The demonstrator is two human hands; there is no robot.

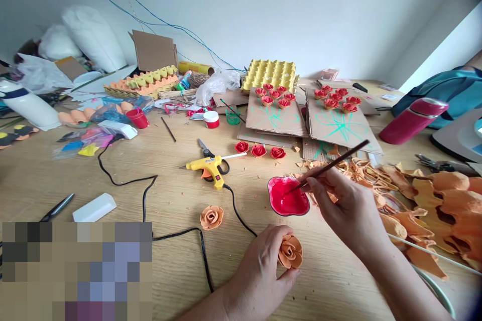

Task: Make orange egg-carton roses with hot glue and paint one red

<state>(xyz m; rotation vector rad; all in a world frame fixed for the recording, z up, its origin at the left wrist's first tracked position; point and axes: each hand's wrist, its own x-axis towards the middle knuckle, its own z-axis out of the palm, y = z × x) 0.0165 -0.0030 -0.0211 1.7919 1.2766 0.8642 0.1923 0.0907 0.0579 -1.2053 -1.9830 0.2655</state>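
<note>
Just beside the red dish (pixel 271 193), the right hand (pixel 344 205) grips a brush (pixel 339 159); the left hand (pixel 261 265) clasps an orange rose (pixel 292 252).

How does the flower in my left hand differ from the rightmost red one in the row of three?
Colour: the held flower is plain orange; the row flower is mostly red.
Support: the left hand grips the held flower; the row flower rests on the table.
Position: the held flower is nearer the camera; the row flower is farther away.
Both have layered, rose-like petals.
</note>
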